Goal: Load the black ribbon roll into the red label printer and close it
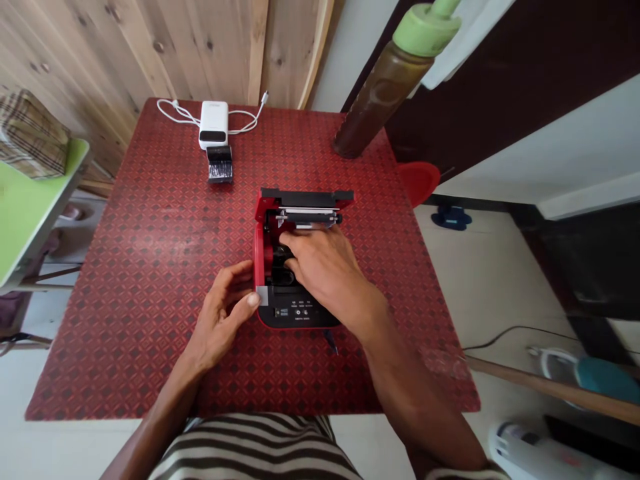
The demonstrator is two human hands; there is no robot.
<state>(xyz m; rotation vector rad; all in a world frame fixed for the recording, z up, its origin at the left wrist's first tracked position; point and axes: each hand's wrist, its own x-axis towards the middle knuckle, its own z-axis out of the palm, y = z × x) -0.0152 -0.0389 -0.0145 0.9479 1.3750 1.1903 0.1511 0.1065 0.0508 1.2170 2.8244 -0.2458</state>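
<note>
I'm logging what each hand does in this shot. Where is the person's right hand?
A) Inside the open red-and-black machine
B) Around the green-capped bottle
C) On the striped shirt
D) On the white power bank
A: the right hand reaches down into the open red-and-black machine, over its black inner parts.
</note>
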